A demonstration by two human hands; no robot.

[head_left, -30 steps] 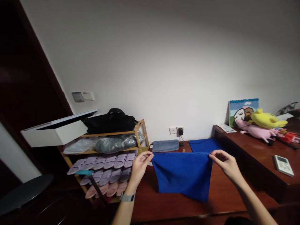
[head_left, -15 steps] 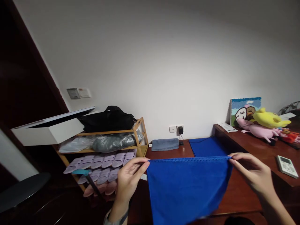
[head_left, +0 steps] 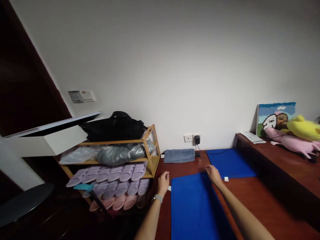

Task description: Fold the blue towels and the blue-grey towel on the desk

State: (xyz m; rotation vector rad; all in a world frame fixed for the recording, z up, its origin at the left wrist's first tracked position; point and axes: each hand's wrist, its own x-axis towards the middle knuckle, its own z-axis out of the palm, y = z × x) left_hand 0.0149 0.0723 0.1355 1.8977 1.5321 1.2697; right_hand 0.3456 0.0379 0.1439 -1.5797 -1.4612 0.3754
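A blue cloth with a straight far edge lies along the near part of the reddish-brown desk, its right side in shadow. My left hand, wearing a grey-banded watch on the wrist, is just left of the cloth's far left corner, apart from it, with loosely bent fingers and nothing seen in them. At the far right corner is my right hand; its fingertips are smeared by motion but seem pinched on the cloth there. A second blue cloth with a white tag lies flat behind my right hand.
A folded grey-blue towel lies against the wall, below a plugged-in black adapter. To the left stands a wooden shoe rack with purple slippers and a black bag. Plush toys rest on the raised ledge at right.
The blue cloth, held up by both hands before, is now down on the desk. Both hands have moved forward and closer together, and my left hand has let go.
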